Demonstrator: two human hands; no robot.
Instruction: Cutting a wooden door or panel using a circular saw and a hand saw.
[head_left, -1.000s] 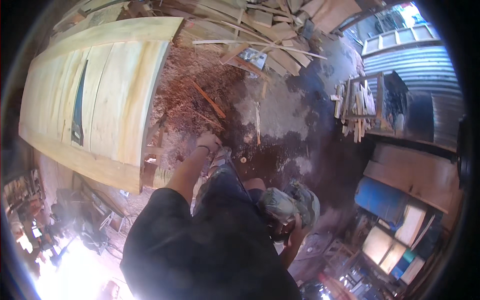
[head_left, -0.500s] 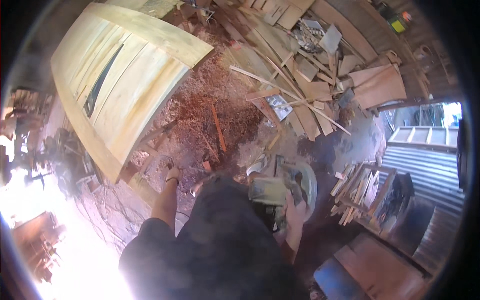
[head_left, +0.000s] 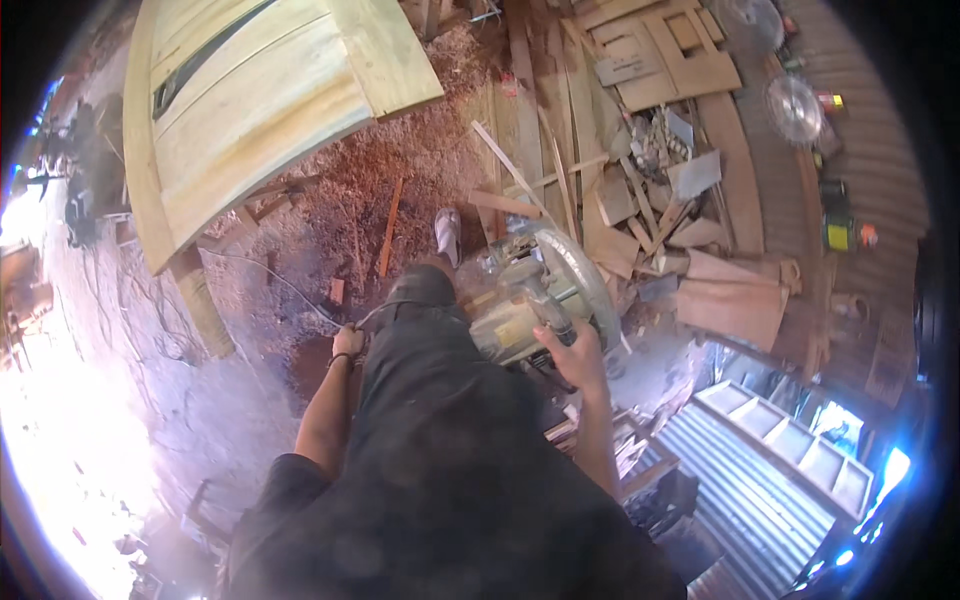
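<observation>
- "what's around?"
- "big wood panel (head_left: 265,110) upper lt; scrap wood pile (head_left: 617,205) upper rt, in the way just past the power saw (head_left: 500,328)."
- "saw's where?"
- "at person's rt side, rt hand (head_left: 578,358) gripping its handle (head_left: 547,303)."
- "lt hand (head_left: 347,341)?"
- "closed round a thin cord (head_left: 270,269)."

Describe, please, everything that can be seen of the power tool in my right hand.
The power tool looks like a circular saw: a pale, dull, rounded body with a yellowish patch, a dark handle and, on its right side, a large curved greyish guard, metal by its look. Your right hand grips the handle. It is to the right of your dark clothes; whether they touch is unclear.
</observation>
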